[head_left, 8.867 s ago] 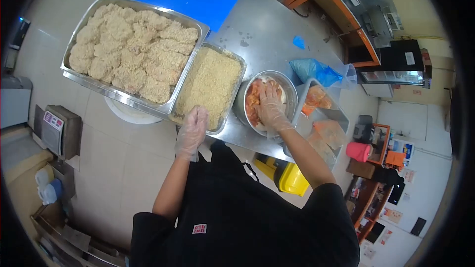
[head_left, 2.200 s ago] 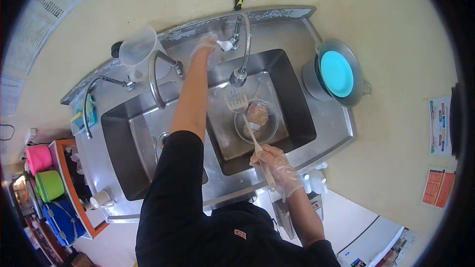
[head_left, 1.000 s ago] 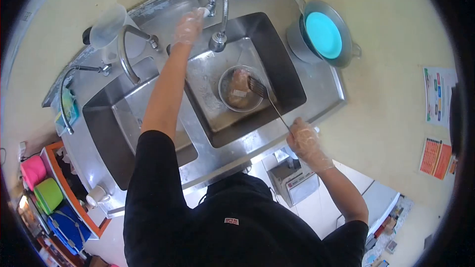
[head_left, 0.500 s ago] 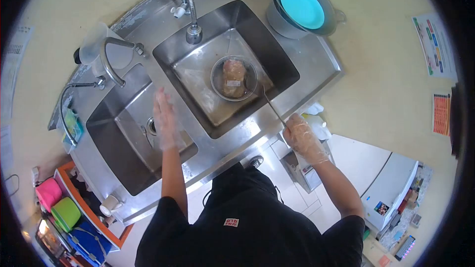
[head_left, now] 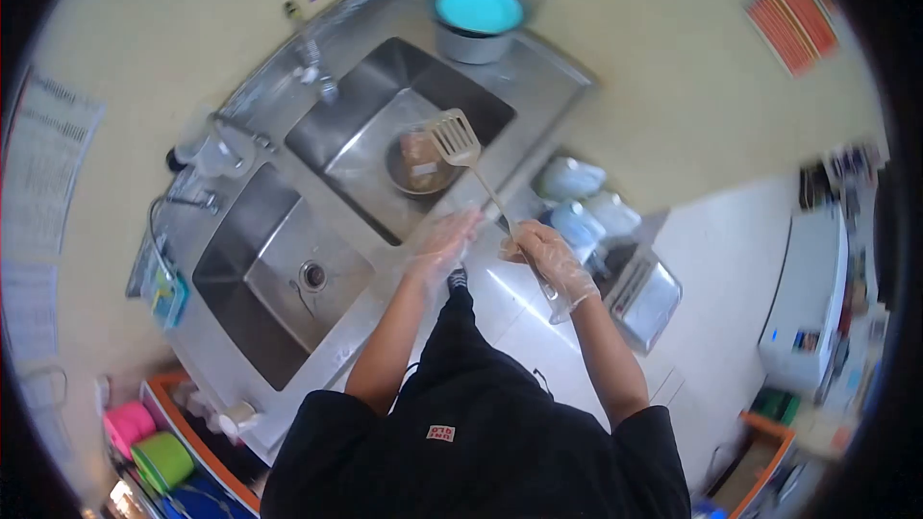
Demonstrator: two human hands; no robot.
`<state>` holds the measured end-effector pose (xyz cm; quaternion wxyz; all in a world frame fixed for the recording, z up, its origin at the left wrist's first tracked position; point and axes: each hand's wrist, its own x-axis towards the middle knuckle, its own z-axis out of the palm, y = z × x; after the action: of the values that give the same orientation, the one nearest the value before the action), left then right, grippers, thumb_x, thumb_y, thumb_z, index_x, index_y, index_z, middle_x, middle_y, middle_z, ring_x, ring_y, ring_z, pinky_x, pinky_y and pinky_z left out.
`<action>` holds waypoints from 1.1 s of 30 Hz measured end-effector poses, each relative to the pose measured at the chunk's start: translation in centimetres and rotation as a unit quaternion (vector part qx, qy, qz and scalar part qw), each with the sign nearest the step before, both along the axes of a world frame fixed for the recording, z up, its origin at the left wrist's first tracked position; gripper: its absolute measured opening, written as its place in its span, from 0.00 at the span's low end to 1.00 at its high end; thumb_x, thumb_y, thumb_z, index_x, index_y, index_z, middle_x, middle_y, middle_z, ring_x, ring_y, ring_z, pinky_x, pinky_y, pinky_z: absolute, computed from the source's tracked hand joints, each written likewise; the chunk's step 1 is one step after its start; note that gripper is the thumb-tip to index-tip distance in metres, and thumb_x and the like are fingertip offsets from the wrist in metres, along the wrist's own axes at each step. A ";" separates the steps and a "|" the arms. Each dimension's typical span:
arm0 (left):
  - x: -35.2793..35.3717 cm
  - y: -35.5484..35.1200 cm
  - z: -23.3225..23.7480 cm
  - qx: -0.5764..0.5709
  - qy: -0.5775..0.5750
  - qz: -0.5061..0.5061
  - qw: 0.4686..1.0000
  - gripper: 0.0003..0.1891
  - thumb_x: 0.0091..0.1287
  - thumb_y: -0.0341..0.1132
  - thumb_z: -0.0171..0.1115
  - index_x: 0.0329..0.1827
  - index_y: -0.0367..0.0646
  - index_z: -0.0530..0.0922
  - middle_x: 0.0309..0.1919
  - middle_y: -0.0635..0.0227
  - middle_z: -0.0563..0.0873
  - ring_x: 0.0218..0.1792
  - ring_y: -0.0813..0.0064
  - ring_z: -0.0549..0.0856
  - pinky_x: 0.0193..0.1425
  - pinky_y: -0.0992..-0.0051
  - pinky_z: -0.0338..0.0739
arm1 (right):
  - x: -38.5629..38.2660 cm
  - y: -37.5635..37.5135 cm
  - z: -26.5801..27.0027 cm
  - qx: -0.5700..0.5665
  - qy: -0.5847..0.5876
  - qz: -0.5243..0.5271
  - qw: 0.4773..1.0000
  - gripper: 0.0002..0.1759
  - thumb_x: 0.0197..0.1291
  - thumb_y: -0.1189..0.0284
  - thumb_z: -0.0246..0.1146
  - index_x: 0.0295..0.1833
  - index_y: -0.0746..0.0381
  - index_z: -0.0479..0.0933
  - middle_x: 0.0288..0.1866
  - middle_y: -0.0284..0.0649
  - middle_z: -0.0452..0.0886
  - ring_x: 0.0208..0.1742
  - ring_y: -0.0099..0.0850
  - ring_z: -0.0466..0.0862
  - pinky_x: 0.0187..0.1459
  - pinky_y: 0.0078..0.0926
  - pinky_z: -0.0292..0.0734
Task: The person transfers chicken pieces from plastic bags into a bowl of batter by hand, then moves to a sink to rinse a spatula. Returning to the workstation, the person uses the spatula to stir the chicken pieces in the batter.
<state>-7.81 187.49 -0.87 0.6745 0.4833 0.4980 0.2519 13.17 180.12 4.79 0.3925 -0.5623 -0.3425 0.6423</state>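
My right hand (head_left: 550,259), in a clear plastic glove, is wrapped round the handle of a slotted turner (head_left: 456,138). The turner's slotted head points up and left, overlapping the right sink basin from this angle. My left hand (head_left: 446,238), gloved as well, is held at the front edge of the sink with fingers stretched out and nothing in them. In the right basin stands a round bowl (head_left: 415,192). It holds a brownish-pink, wrapped block that looks like packed meat (head_left: 419,156), with a white label on it.
A grey pot (head_left: 473,46) with a turquoise basin (head_left: 479,8) in it stands at the counter's back right. The left basin (head_left: 279,259) has a drain. Several large bottles (head_left: 577,221) and a metal appliance (head_left: 646,300) stand low on the right. A clear pitcher (head_left: 216,149) is behind the sink.
The view has turned, and my body has shifted away from the sink. The turner has been raised, showing its slotted head. My left hand has moved right, from the left basin to the front edge.
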 end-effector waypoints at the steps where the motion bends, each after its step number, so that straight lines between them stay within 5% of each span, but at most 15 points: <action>1: 2.4 -1.8 -0.2 0.006 -0.071 -0.023 0.997 0.28 0.73 0.65 0.55 0.57 0.50 0.85 0.38 0.72 0.83 0.41 0.77 0.80 0.50 0.76 0.74 | 0.8 -3.2 0.8 0.021 -0.002 -0.018 1.000 0.16 0.73 0.64 0.61 0.46 0.68 0.80 0.42 0.38 0.81 0.47 0.31 0.85 0.60 0.27 0.80; 6: 13.8 -14.1 6.6 -0.050 -0.189 -0.227 0.954 0.15 0.78 0.51 0.59 0.42 0.49 0.80 0.27 0.81 0.72 0.25 0.91 0.68 0.27 0.87 0.60 | 5.5 -23.3 4.8 0.081 -0.149 -0.076 0.983 0.17 0.69 0.63 0.62 0.46 0.68 0.81 0.49 0.37 0.78 0.55 0.28 0.81 0.60 0.28 0.76; 7: 15.8 -17.6 7.5 -0.069 -0.205 -0.251 0.944 0.15 0.78 0.51 0.58 0.42 0.49 0.79 0.27 0.81 0.73 0.24 0.91 0.68 0.26 0.87 0.59 | 5.0 -28.1 5.0 0.098 -0.045 -0.244 0.964 0.18 0.71 0.61 0.59 0.50 0.66 0.82 0.48 0.37 0.78 0.56 0.27 0.79 0.63 0.29 0.73; 9: 19.2 -24.6 9.0 -0.110 -0.212 -0.288 0.927 0.14 0.78 0.51 0.58 0.43 0.50 0.77 0.27 0.81 0.73 0.21 0.90 0.69 0.22 0.87 0.59 | 7.6 -38.7 0.9 0.224 -0.091 -0.421 0.874 0.24 0.74 0.60 0.58 0.68 0.62 0.73 0.57 0.39 0.76 0.56 0.31 0.78 0.63 0.33 0.75; 10: 21.0 -28.5 9.2 -0.121 -0.209 -0.311 0.919 0.14 0.78 0.51 0.58 0.43 0.50 0.77 0.27 0.81 0.73 0.21 0.90 0.69 0.22 0.87 0.60 | 6.3 -44.4 1.8 0.210 0.102 -0.609 0.758 0.28 0.74 0.60 0.58 0.74 0.61 0.69 0.61 0.40 0.74 0.57 0.33 0.78 0.64 0.35 0.75; 12: 23.6 -36.4 9.5 -0.154 -0.200 -0.351 0.902 0.13 0.78 0.50 0.59 0.44 0.51 0.76 0.27 0.81 0.74 0.21 0.90 0.70 0.22 0.88 0.63 | 3.7 -54.7 -5.3 0.221 -0.004 -0.718 0.660 0.35 0.73 0.59 0.61 0.78 0.61 0.61 0.66 0.41 0.72 0.63 0.35 0.77 0.66 0.40 0.75; 16: 27.0 -52.9 8.4 -0.239 -0.208 -0.473 0.822 0.12 0.80 0.48 0.57 0.46 0.50 0.78 0.30 0.81 0.74 0.24 0.90 0.69 0.26 0.86 0.62 | -2.5 -64.9 -5.4 0.256 -0.053 -0.783 0.565 0.36 0.72 0.53 0.62 0.77 0.61 0.62 0.68 0.38 0.72 0.65 0.33 0.76 0.67 0.44 0.73; 19: 26.6 -64.8 8.1 -0.191 -0.188 -0.572 0.776 0.11 0.80 0.47 0.57 0.47 0.50 0.77 0.29 0.80 0.74 0.25 0.90 0.70 0.26 0.85 0.63 | -3.1 -70.3 -0.9 0.382 -0.067 -0.836 0.387 0.27 0.74 0.52 0.59 0.67 0.60 0.71 0.62 0.40 0.77 0.62 0.36 0.79 0.66 0.47 0.72; 22: 26.9 -74.1 6.6 -0.343 -0.136 -0.677 0.638 0.12 0.81 0.46 0.54 0.52 0.48 0.78 0.30 0.80 0.76 0.27 0.90 0.72 0.25 0.87 0.62 | -3.7 -77.6 0.6 0.479 -0.111 -0.848 0.197 0.20 0.77 0.53 0.54 0.55 0.60 0.75 0.54 0.42 0.80 0.58 0.38 0.80 0.65 0.49 0.73; 25: 26.4 -79.3 8.3 -0.275 -0.060 -0.802 0.527 0.18 0.81 0.49 0.52 0.60 0.47 0.79 0.33 0.80 0.80 0.29 0.89 0.72 0.28 0.86 0.64 | -3.6 -81.5 3.8 0.486 -0.171 -0.856 0.035 0.20 0.81 0.55 0.47 0.42 0.59 0.70 0.43 0.40 0.78 0.49 0.36 0.81 0.61 0.46 0.77; 28: 26.0 -83.6 8.5 -0.077 -0.016 -0.960 0.269 0.24 0.80 0.54 0.51 0.65 0.47 0.79 0.37 0.78 0.84 0.29 0.88 0.72 0.31 0.85 0.66 | -5.5 -89.5 7.7 0.363 -0.293 -0.883 -0.061 0.20 0.81 0.55 0.46 0.40 0.57 0.69 0.37 0.36 0.76 0.43 0.34 0.79 0.57 0.44 0.77; 29: 26.4 -90.1 7.3 -0.080 0.001 -0.969 0.236 0.24 0.79 0.55 0.52 0.65 0.48 0.80 0.38 0.78 0.84 0.30 0.88 0.72 0.32 0.84 0.67 | -6.7 -97.7 7.7 0.337 -0.307 -0.885 -0.094 0.20 0.81 0.54 0.47 0.40 0.57 0.69 0.35 0.34 0.74 0.40 0.32 0.78 0.53 0.40 0.78; 31: 28.2 -92.3 6.5 -0.099 0.014 -0.981 0.165 0.25 0.77 0.57 0.53 0.64 0.48 0.81 0.41 0.77 0.85 0.31 0.88 0.73 0.35 0.83 0.68 | -9.0 -103.9 9.4 0.291 -0.366 -0.869 -0.162 0.21 0.81 0.52 0.46 0.39 0.56 0.69 0.33 0.31 0.72 0.36 0.27 0.75 0.47 0.32 0.77; 33: 31.1 -94.8 1.5 -0.190 0.107 -0.937 0.274 0.24 0.77 0.55 0.55 0.62 0.46 0.81 0.40 0.75 0.85 0.30 0.88 0.74 0.31 0.85 0.67 | -12.0 -109.6 12.0 0.295 -0.410 -0.833 -0.228 0.23 0.80 0.49 0.46 0.37 0.54 0.69 0.31 0.29 0.69 0.32 0.23 0.71 0.39 0.24 0.72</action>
<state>23.31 92.64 0.66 0.4591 0.4978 -0.1965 -0.7091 1.15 70.49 16.79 -0.4704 0.3046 -0.1962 0.8046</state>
